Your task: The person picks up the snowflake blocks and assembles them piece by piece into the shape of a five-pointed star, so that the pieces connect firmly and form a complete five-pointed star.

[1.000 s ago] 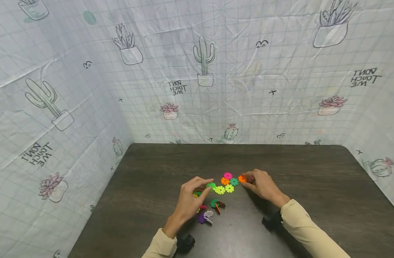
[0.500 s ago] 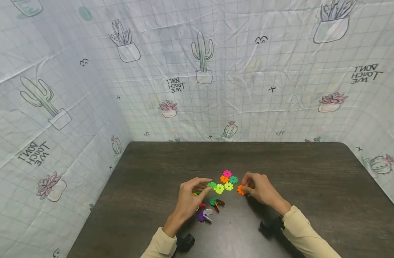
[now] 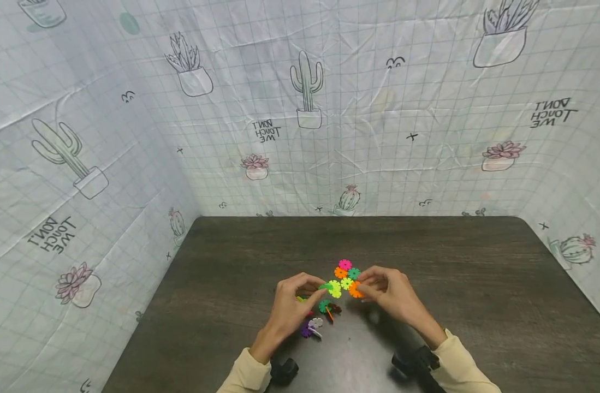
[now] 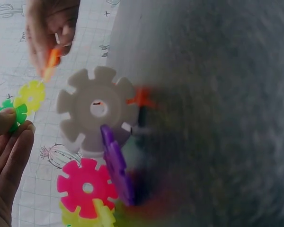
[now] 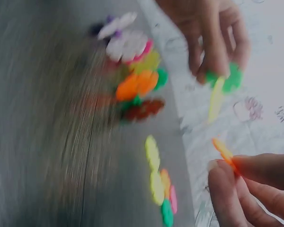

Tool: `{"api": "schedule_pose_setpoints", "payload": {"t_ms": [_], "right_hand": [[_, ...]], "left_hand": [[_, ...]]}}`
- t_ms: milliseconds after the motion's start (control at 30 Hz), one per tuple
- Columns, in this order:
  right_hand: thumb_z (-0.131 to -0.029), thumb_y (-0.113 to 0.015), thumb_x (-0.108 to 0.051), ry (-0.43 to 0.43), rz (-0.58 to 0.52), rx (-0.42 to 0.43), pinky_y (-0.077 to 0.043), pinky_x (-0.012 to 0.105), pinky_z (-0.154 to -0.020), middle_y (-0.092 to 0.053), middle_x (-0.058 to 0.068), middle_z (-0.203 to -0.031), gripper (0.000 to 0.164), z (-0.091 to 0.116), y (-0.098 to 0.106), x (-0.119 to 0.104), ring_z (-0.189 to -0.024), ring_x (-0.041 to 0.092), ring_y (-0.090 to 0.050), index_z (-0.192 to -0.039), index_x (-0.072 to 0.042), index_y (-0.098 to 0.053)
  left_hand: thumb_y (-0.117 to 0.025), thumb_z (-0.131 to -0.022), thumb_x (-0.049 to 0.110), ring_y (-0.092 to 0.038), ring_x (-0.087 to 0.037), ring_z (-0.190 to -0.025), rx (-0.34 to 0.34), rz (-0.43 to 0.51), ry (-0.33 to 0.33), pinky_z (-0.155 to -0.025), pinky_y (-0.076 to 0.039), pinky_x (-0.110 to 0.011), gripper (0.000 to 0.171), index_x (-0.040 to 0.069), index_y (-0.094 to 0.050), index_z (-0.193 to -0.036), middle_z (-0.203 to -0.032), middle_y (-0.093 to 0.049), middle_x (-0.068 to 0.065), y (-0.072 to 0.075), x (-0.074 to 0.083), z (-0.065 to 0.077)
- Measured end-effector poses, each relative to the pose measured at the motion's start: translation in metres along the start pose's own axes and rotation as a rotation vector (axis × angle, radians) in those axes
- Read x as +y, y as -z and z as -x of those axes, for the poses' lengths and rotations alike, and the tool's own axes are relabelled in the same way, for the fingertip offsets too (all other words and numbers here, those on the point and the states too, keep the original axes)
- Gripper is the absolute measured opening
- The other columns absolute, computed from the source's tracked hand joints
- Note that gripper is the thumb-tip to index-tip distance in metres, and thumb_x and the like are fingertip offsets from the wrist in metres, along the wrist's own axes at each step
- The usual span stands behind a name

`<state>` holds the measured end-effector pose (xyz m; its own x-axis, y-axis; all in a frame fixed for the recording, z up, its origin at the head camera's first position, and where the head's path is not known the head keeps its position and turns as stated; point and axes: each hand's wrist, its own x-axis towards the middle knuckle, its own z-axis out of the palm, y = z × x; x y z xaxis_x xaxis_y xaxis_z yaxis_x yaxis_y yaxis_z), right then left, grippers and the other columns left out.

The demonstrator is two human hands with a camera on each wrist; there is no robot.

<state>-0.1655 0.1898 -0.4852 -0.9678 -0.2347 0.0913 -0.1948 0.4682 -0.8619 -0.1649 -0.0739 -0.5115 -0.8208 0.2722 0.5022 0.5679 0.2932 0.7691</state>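
Observation:
My left hand (image 3: 295, 300) pinches a green notched disc (image 4: 20, 111) between thumb and fingers. A yellow notched disc (image 4: 31, 96) is slotted into the green one, seen nearly edge-on in the right wrist view. An orange notched disc (image 5: 225, 153) is pinched between the thumb and fingertips of my right hand (image 3: 395, 292). Both hands hold their discs above the table, with the orange disc's edge facing the yellow disc across a small gap in the right wrist view.
Beyond the hands, pink (image 3: 345, 265), orange (image 3: 340, 272), teal (image 3: 354, 273) and yellow discs lie flat on the dark table (image 3: 231, 245). Nearer, joined discs stand in clusters, including a white disc (image 4: 80, 111) and a purple disc (image 4: 116, 165). Printed cloth (image 3: 378, 136) hangs behind.
My right hand has brought the orange disc from the right of the flat discs nearer and leftward, toward the left hand. The left hand keeps its grip on the green disc and has barely moved.

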Motion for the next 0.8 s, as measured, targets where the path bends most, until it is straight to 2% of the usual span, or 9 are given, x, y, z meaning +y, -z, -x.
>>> {"api": "schedule_pose_setpoints", "payload": {"t_ms": [67,167,300,400,800], "right_hand": [[-0.094,-0.078,-0.014,-0.007,-0.075,-0.014,-0.065,0.038,-0.070,-0.080,0.013,-0.099,0.018,0.002,-0.002,-0.005,-0.079,0.024,-0.079,-0.110,-0.005,-0.074],[-0.095,-0.078,-0.016,0.001,-0.139,-0.027,-0.066,0.041,-0.073,-0.080,0.016,-0.101,0.021,0.005,-0.004,-0.010,-0.082,0.026,-0.080,-0.111,-0.003,-0.074],[-0.096,-0.077,-0.017,0.025,-0.182,-0.043,-0.066,0.042,-0.074,-0.079,0.019,-0.103,0.022,0.007,-0.007,-0.016,-0.082,0.024,-0.080,-0.111,-0.001,-0.074],[-0.096,-0.077,-0.017,0.029,-0.209,-0.050,-0.066,0.043,-0.075,-0.079,0.020,-0.104,0.022,0.007,-0.008,-0.020,-0.083,0.026,-0.080,-0.111,-0.001,-0.074],[-0.096,-0.077,-0.017,0.052,-0.186,-0.066,-0.066,0.041,-0.072,-0.079,0.020,-0.102,0.023,0.009,-0.010,-0.022,-0.081,0.027,-0.079,-0.112,-0.001,-0.073]], "left_hand": [[-0.081,-0.090,0.006,-0.077,-0.012,-0.082,-0.005,0.015,-0.001,-0.074,-0.064,-0.025,0.018,0.017,-0.077,-0.104,-0.095,-0.078,-0.001,-0.001,0.000,0.001],[-0.081,-0.091,0.007,-0.077,-0.013,-0.081,-0.013,0.031,0.009,-0.074,-0.064,-0.025,0.016,0.017,-0.077,-0.103,-0.095,-0.079,0.000,-0.003,0.000,0.001],[-0.081,-0.091,0.009,-0.078,-0.014,-0.082,-0.025,0.045,0.035,-0.074,-0.063,-0.024,0.014,0.018,-0.077,-0.101,-0.096,-0.079,0.001,-0.005,0.002,0.001],[-0.080,-0.091,0.008,-0.078,-0.015,-0.084,-0.035,0.055,0.030,-0.075,-0.063,-0.023,0.014,0.017,-0.076,-0.101,-0.097,-0.079,0.000,-0.006,0.003,0.001],[-0.080,-0.091,0.008,-0.078,-0.014,-0.082,-0.051,0.063,-0.002,-0.076,-0.063,-0.022,0.013,0.017,-0.076,-0.100,-0.095,-0.079,0.000,-0.010,0.005,0.002]]}}
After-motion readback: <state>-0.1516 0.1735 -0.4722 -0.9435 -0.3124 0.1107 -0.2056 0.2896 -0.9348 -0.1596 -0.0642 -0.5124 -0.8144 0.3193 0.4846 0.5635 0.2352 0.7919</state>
